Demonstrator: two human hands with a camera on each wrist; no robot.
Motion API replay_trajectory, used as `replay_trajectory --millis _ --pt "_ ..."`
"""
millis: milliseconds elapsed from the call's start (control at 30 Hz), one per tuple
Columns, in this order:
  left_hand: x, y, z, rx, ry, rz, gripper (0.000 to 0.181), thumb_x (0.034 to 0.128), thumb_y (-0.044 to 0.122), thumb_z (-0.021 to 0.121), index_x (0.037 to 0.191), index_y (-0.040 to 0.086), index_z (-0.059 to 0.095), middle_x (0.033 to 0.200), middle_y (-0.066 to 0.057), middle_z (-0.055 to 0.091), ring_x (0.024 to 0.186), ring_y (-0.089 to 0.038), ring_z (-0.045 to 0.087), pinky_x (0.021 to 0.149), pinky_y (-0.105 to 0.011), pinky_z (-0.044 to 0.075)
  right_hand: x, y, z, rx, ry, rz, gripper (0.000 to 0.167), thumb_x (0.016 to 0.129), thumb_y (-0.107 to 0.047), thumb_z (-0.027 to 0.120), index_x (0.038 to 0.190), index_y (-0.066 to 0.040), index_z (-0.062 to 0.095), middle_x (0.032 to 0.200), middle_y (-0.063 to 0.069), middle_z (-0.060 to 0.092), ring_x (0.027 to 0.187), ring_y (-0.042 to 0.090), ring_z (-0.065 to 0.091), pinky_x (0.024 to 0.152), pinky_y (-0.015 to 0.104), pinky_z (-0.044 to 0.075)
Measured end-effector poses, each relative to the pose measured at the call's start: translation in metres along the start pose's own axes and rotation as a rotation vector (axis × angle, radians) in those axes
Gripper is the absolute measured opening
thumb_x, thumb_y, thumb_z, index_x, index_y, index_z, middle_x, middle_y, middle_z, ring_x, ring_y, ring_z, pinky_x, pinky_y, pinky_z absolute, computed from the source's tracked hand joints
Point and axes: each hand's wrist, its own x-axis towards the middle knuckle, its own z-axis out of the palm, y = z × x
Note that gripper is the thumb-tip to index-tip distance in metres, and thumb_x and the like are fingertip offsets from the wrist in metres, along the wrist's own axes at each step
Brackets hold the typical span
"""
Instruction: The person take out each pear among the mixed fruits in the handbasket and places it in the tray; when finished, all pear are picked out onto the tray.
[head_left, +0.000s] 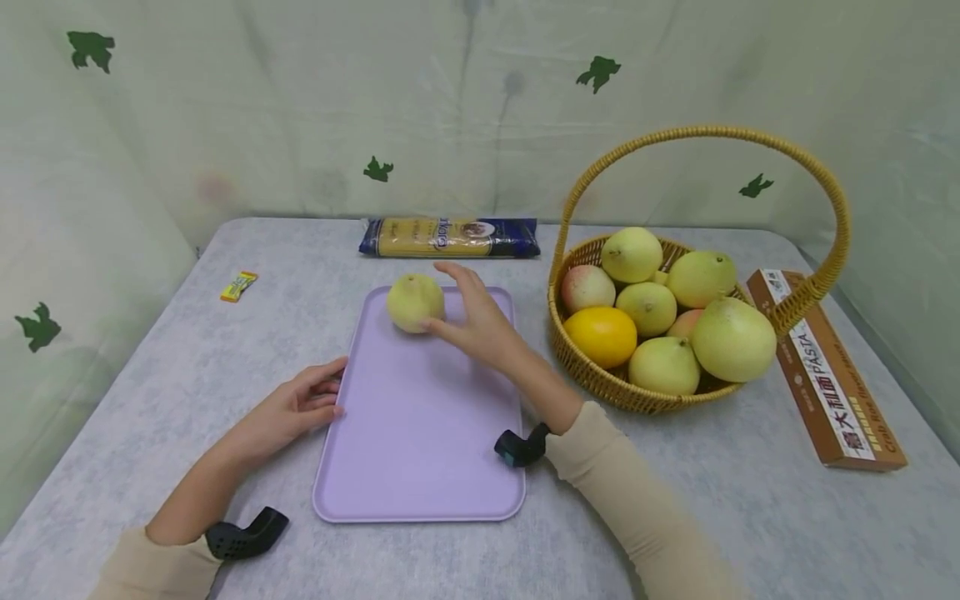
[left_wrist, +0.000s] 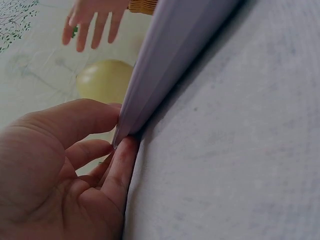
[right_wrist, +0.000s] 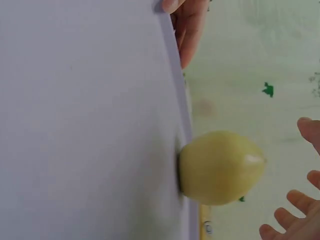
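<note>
A pale yellow-green pomelo (head_left: 416,303) sits at the far left part of a lilac tray (head_left: 420,450). My right hand (head_left: 480,321) is beside and above it with thumb and fingers spread. In the right wrist view a gap shows between those fingers (right_wrist: 300,200) and the pomelo (right_wrist: 222,167). At the tray's left edge, my left hand (head_left: 296,404) holds the rim. The left wrist view shows its thumb (left_wrist: 85,120) on the rim of the tray (left_wrist: 150,75) and other fingers against the underside.
A wicker basket (head_left: 600,387) of several fruits with a tall arched handle stands to the right. Beyond it lies a brown pasta box (head_left: 832,383). A pasta packet (head_left: 450,238) is behind the tray, and a small yellow wrapped sweet (head_left: 238,286) lies at the back left.
</note>
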Motion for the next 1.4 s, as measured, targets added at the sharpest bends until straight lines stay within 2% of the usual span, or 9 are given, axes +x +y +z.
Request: replay_trajectory --millis 167,367,433,567,733,867,1000,1233,1400 --pt "0.000 0.000 0.000 0.019 0.008 0.001 0.067 0.0872 0.006 0.058 0.141 -0.004 0.018 0.129 -0.025 0.030 0.105 -0.004 0.047 0.084 -0.015 0.041 -0.028 -0.017 -0.034 -0.052 0.081 -0.182 0.067 0.083 -0.030 0.065 0.137 -0.008 0.030 0.138 0.007 0.032 0.126 0.015 0.028 0.102 0.034 0.026" --pt "-0.001 0.002 0.000 0.020 0.002 0.000 0.067 0.0874 0.007 0.058 0.141 -0.003 0.018 0.130 -0.025 0.029 0.106 -0.004 0.046 0.085 -0.015 0.040 -0.065 -0.027 -0.077 -0.088 0.283 -0.470 0.064 0.086 -0.040 0.057 0.128 0.004 0.037 0.130 0.017 0.040 0.121 0.027 0.034 0.100 0.040 0.028" --pt "-0.001 0.003 0.000 0.019 0.000 -0.003 0.068 0.0875 0.007 0.058 0.141 -0.003 0.018 0.131 -0.025 0.029 0.106 -0.004 0.046 0.085 -0.015 0.040 -0.077 -0.028 -0.090 -0.106 0.358 -0.520 0.064 0.086 -0.042 0.056 0.124 0.007 0.040 0.127 0.019 0.042 0.119 0.030 0.036 0.099 0.042 0.029" --pt "-0.001 0.003 0.001 0.028 0.004 -0.012 0.068 0.0875 0.009 0.058 0.141 -0.002 0.019 0.131 -0.024 0.030 0.106 -0.007 0.045 0.085 -0.015 0.040 -0.098 -0.027 -0.115 -0.150 0.512 -0.542 0.069 0.083 -0.045 0.060 0.117 0.012 0.043 0.121 0.020 0.047 0.116 0.030 0.039 0.099 0.042 0.029" --pt "-0.001 0.002 0.000 0.042 0.013 -0.019 0.067 0.0876 0.010 0.059 0.141 0.000 0.020 0.130 -0.022 0.032 0.106 -0.009 0.044 0.084 -0.015 0.040 -0.118 -0.023 -0.143 -0.234 0.645 -0.474 0.079 0.079 -0.051 0.062 0.113 0.017 0.042 0.117 0.025 0.048 0.114 0.030 0.041 0.099 0.040 0.029" --pt "-0.002 0.002 0.001 0.039 0.014 -0.022 0.067 0.0876 0.011 0.059 0.142 0.000 0.020 0.130 -0.022 0.032 0.107 -0.010 0.045 0.084 -0.015 0.040 -0.131 -0.022 -0.161 -0.294 0.653 -0.358 0.084 0.078 -0.056 0.059 0.116 0.017 0.041 0.119 0.026 0.046 0.115 0.027 0.039 0.100 0.037 0.027" --pt "-0.001 0.003 0.001 0.040 0.012 -0.025 0.067 0.0879 0.011 0.059 0.142 0.001 0.020 0.131 -0.022 0.032 0.108 -0.011 0.045 0.085 -0.015 0.040 -0.138 -0.016 -0.176 -0.306 0.601 -0.287 0.088 0.075 -0.057 0.060 0.121 0.016 0.039 0.123 0.026 0.043 0.118 0.024 0.037 0.102 0.034 0.026" --pt "0.000 0.002 0.000 0.035 0.010 -0.018 0.067 0.0879 0.010 0.058 0.142 0.001 0.019 0.130 -0.022 0.031 0.107 -0.010 0.044 0.084 -0.015 0.040 -0.149 0.002 -0.200 -0.321 0.423 -0.196 0.092 0.071 -0.058 0.062 0.132 0.005 0.036 0.132 0.017 0.038 0.122 0.019 0.032 0.101 0.024 0.024" --pt "-0.001 0.001 0.001 0.043 0.010 -0.024 0.068 0.0878 0.011 0.059 0.142 0.001 0.019 0.130 -0.022 0.031 0.107 -0.010 0.044 0.085 -0.014 0.040 -0.155 0.006 -0.213 -0.325 0.317 0.007 0.086 0.069 -0.020 0.079 0.138 -0.006 0.030 0.135 0.015 0.035 0.123 0.027 0.030 0.103 0.033 0.021"
